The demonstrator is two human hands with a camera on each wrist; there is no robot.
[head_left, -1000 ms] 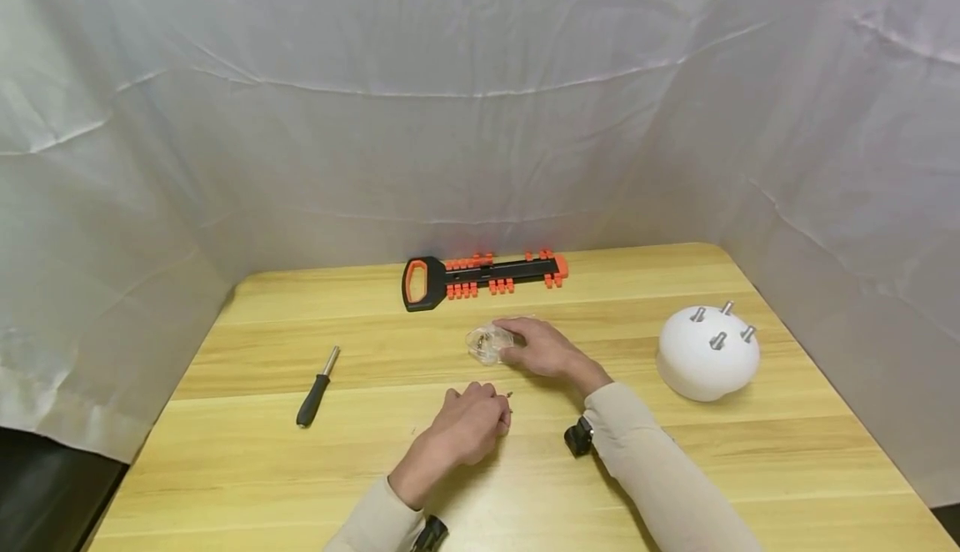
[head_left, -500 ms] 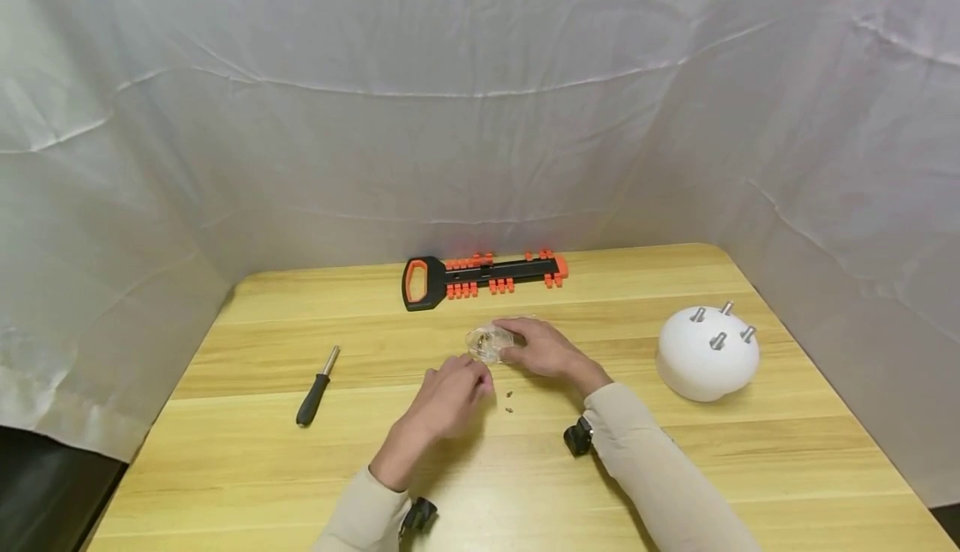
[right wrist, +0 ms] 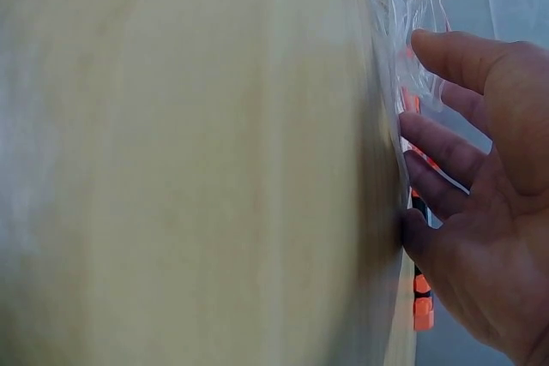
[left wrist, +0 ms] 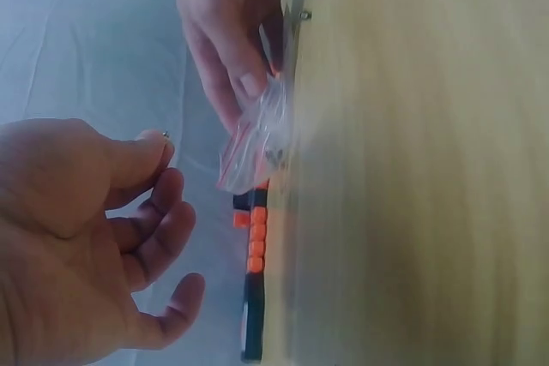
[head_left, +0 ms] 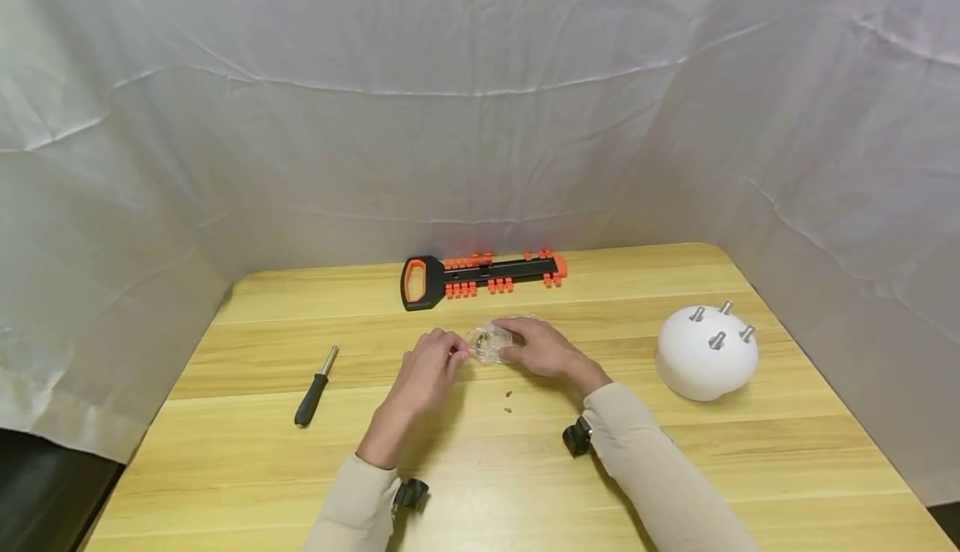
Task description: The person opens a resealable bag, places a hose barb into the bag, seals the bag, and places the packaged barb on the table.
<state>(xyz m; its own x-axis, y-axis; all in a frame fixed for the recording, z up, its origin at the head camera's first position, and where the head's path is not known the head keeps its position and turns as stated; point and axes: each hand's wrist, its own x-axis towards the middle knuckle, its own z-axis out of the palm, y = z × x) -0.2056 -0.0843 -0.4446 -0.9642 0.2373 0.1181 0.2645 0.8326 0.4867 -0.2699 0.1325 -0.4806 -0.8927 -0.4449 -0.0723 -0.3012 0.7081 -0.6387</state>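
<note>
My left hand [head_left: 429, 367] pinches a small screw [left wrist: 165, 135] between thumb and forefinger, its tip showing in the left wrist view. Its fingertips are right at the left side of a clear zip bag [head_left: 487, 345]. That bag lies on the table with several small screws [head_left: 482, 340] inside and a red line along its mouth. My right hand [head_left: 546, 348] holds the bag's right side, thumb on top and fingers along the plastic [right wrist: 420, 40]. Two more small screws, one [head_left: 508, 393] behind the other [head_left: 508, 409], lie loose on the wood in front of the bag.
A screwdriver [head_left: 315, 393] with a black handle lies at the left. Behind the bag is a black and orange handled tool [head_left: 487, 274] with orange clips. A white rounded object [head_left: 705, 360] with metal posts stands at the right. Pale sheeting [head_left: 480, 118] encloses the table.
My left hand has moved from beside the loose screws, back and to the left, up to the bag, uncovering two screws on the table. My right hand has stayed on the bag.
</note>
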